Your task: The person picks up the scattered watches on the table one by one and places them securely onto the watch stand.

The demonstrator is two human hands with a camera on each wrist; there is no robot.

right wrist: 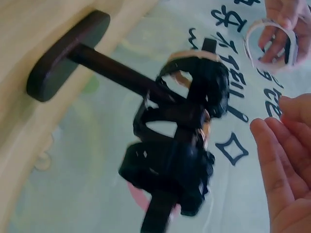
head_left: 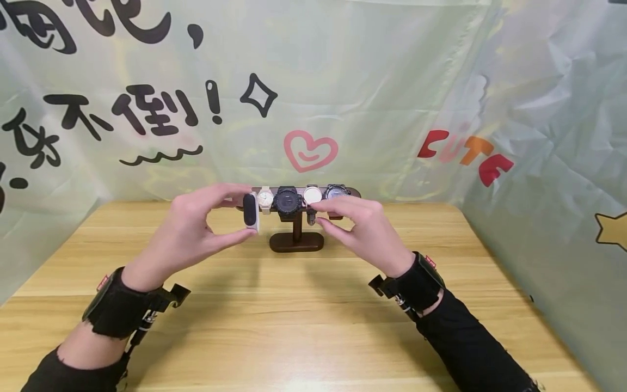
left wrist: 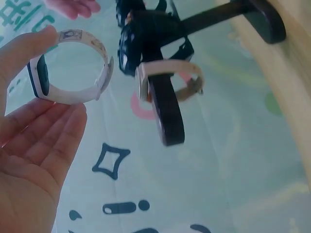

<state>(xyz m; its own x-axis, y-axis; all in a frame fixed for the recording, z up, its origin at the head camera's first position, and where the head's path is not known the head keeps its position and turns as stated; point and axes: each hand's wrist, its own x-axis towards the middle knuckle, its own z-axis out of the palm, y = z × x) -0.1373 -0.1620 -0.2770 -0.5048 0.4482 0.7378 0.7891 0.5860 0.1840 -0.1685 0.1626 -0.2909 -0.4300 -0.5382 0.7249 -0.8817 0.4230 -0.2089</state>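
Note:
My left hand (head_left: 188,226) pinches a smart band (head_left: 251,211) between thumb and fingers, at the left end of a dark watch stand (head_left: 296,243). The band has a black face and a white strap closed into a loop, seen side-on in the left wrist view. Along the stand's bar hang a cream watch (head_left: 265,199), a black watch (head_left: 287,201), a light-faced watch (head_left: 312,194) and another dark watch (head_left: 336,191). My right hand (head_left: 362,223) is beside the bar's right part, holding nothing; in the right wrist view its fingers (right wrist: 279,170) are apart from the watches.
The stand is upright near the back of a wooden table (head_left: 294,310). Behind it hangs a pale green printed cloth (head_left: 362,98) with lettering and a pink heart. The cloth also runs along the right side.

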